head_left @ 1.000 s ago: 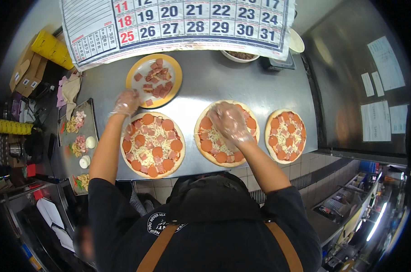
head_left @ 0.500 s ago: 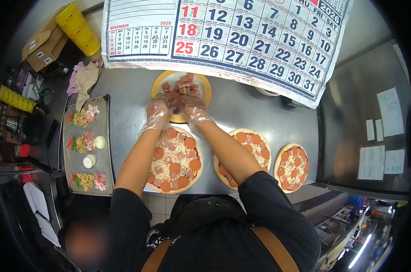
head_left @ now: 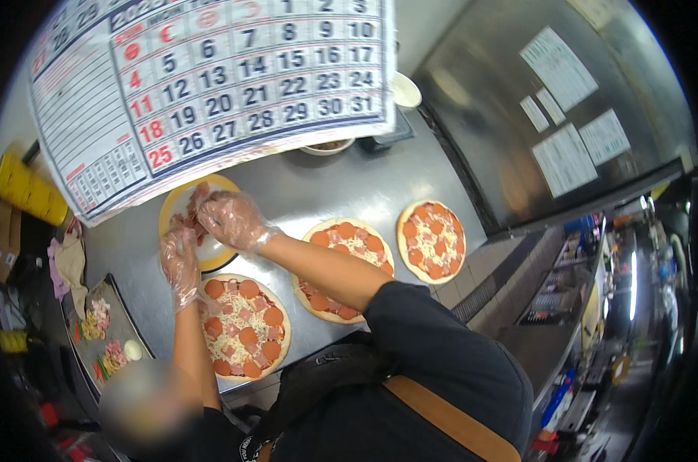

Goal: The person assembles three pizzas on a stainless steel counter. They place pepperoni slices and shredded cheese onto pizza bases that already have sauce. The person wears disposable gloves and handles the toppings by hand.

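Observation:
Both my hands wear clear plastic gloves and are close together over a yellow-rimmed plate [head_left: 166, 206] that holds diced ham [head_left: 202, 194]. My left hand [head_left: 179, 262] is at the plate's near left edge, its fingers closed on ham pieces. Above the plate's right side, my right hand [head_left: 235, 222] curls its fingers round more ham; its fingertips are partly hidden. Just nearer to me lies a pizza [head_left: 247, 331] topped with pepperoni, ham squares and shredded cheese. My right forearm passes over a second, similar pizza [head_left: 356, 240]. A third pizza [head_left: 432, 240] lies farther right.
A large paper calendar [head_left: 233, 85] hangs low over the far side of the steel table [head_left: 302, 185]. Behind the pizzas are a bowl [head_left: 327, 148] and a white round container [head_left: 405, 91]. At left, a metal tray [head_left: 133, 327] holds small topping piles. A blurred shape covers the lower left.
The view has swung to the right, so the table and pizzas appear shifted left and tilted. My hands stay at the ham plate; they are slightly more apart, with the right one higher.

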The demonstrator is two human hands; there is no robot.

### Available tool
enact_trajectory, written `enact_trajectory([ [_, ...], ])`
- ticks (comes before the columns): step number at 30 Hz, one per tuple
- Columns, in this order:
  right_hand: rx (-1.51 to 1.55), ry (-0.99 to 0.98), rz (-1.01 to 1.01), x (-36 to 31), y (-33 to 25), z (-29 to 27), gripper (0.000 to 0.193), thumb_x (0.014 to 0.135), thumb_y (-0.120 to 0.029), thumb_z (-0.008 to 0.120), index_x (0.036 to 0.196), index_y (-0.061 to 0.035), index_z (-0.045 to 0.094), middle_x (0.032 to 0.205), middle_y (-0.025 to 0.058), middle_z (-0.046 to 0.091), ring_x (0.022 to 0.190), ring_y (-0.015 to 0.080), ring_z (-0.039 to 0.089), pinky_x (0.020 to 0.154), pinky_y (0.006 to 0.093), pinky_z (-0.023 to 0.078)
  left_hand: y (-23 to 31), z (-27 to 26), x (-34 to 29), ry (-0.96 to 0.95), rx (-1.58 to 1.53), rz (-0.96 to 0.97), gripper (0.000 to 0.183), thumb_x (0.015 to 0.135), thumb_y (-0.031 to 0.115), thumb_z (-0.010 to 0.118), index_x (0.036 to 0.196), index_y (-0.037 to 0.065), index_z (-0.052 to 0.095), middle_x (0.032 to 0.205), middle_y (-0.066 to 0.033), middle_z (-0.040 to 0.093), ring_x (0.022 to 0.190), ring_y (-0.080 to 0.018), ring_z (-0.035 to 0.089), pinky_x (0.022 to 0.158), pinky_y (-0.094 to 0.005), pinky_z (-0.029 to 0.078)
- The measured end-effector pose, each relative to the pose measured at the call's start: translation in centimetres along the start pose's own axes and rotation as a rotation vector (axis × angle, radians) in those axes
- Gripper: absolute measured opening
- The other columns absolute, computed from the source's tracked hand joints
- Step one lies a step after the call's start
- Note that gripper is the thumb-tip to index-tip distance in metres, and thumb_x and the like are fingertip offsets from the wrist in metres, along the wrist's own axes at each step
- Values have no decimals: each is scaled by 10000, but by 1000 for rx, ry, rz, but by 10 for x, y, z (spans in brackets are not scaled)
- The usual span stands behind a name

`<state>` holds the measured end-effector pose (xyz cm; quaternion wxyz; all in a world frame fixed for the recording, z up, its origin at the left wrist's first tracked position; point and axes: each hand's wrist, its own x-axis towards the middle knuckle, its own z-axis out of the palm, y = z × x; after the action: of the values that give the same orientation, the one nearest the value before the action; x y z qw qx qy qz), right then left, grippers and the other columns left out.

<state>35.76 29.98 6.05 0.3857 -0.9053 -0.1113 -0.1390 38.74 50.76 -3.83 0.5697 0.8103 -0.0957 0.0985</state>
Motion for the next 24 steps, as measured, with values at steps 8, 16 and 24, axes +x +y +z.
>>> enact_trajectory([
  [8,1335,214,836,-57,-10,-13,542,1101,-465,592,1342,4,719,1165,142,766,1037,222,722,918,379,581,88,66,-53,-223,-313,-12,514,1142,379,547,1498,8,572,1532,-168,578,1431,-285,525,1225,-435,389],
  [16,1042,52,656,-217,40,-119,473,1061,-447,712,1258,-16,736,1119,97,762,989,184,733,912,343,609,69,70,-41,-367,-316,-377,584,1132,496,537,1478,32,614,1563,-159,592,1483,-305,522,1269,-442,345],
  [24,1128,248,930,-336,96,-218,318,1077,-263,709,1218,22,731,1061,117,764,930,189,738,839,339,620,137,113,-129,-403,-274,-453,533,1145,447,539,1406,2,673,1488,-153,654,1449,-278,556,1289,-427,343],
])
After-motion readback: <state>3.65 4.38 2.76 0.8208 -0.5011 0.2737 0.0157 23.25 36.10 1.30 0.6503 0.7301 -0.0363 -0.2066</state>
